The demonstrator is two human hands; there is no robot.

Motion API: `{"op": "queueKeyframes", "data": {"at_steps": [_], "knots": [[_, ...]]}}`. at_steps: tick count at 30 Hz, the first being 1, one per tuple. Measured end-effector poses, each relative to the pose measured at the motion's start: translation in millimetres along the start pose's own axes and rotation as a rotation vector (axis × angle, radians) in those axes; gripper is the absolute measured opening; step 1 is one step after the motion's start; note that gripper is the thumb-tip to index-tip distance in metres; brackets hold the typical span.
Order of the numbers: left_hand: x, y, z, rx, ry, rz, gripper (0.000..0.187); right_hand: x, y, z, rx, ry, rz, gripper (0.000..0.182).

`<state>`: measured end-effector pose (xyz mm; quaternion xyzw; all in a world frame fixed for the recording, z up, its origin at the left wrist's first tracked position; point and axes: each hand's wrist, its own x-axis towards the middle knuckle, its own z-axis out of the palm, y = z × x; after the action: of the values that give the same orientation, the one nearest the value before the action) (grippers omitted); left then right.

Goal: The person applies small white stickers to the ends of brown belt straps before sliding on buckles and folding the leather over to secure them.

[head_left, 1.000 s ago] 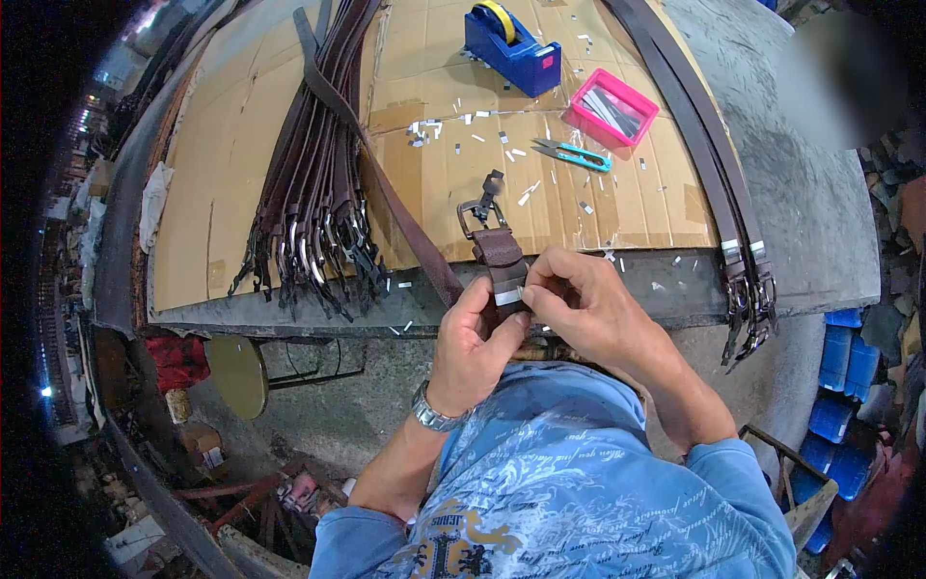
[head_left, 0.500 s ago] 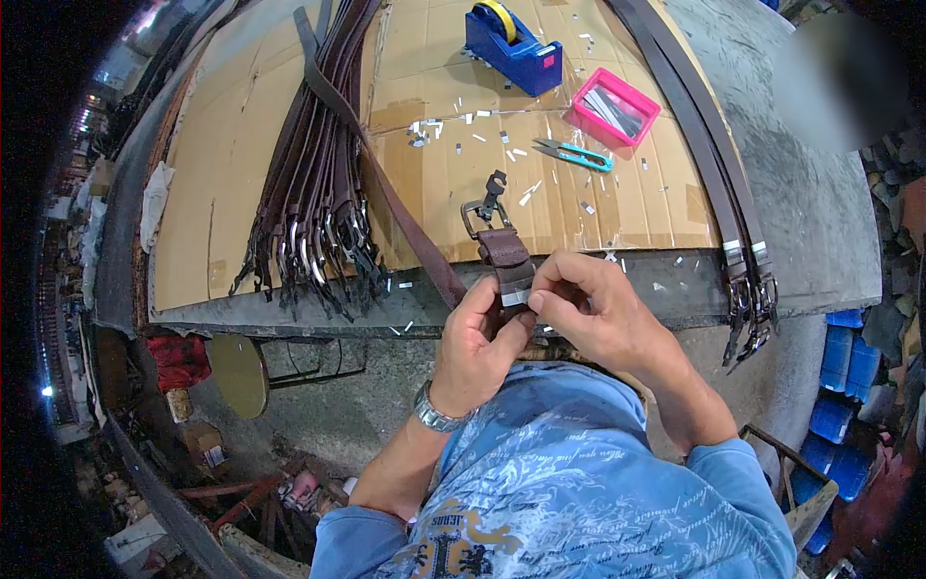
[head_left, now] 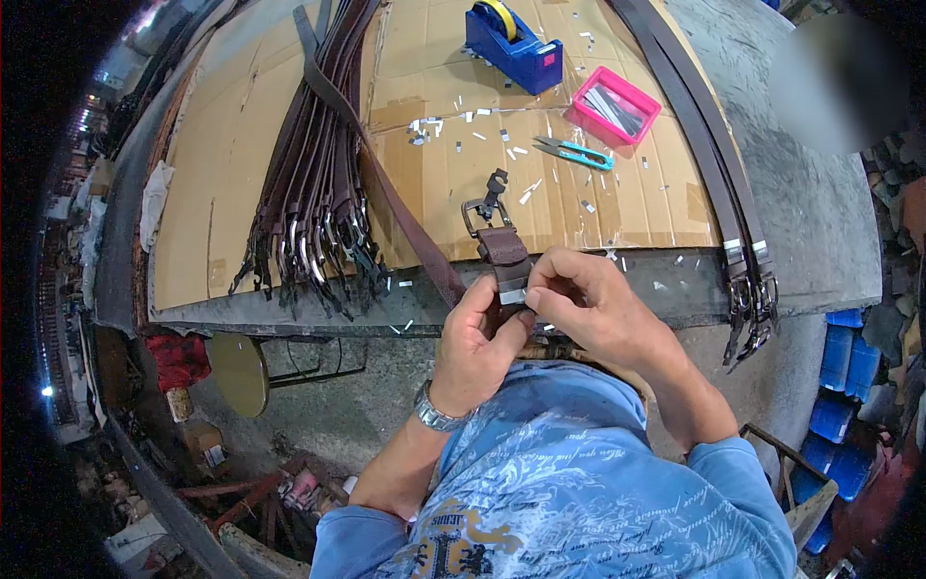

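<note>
A dark brown belt point(head_left: 501, 245) lies with its buckle point(head_left: 475, 216) over the cardboard. Its other length runs up to the left from my hands. My left hand point(head_left: 480, 345) is closed around the belt below the buckle, thumb and fingers on either side of it. A silver-white strip point(head_left: 512, 297) crosses the belt between my hands. At the right end of this strip, the thumb and index finger of my right hand point(head_left: 605, 307) are pinched together. The fingers partly hide the belt's underside and the strip's end.
Many dark belts point(head_left: 318, 174) hang in a bundle at left; two banded belts point(head_left: 702, 106) lie at right. On the cardboard point(head_left: 434, 207) are a blue tape dispenser point(head_left: 521, 53), turquoise thread snips point(head_left: 576, 153), a pink box point(head_left: 614, 104) of strips, and scattered scraps.
My right fingertips have shifted slightly left along the silver-white strip. The belt has tilted very slightly, while my left hand stays nearly still.
</note>
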<state>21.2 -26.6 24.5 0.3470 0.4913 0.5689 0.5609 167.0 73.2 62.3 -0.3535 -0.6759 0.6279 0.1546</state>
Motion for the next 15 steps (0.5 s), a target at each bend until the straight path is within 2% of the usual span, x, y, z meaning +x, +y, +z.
{"op": "queueKeyframes", "data": {"at_steps": [15], "knots": [[-0.1, -4.3, -2.7, 0.051, 0.005, -0.003, 0.027, -0.2, 1.3, 0.7, 0.021, -0.008, 0.022, 0.020]]}}
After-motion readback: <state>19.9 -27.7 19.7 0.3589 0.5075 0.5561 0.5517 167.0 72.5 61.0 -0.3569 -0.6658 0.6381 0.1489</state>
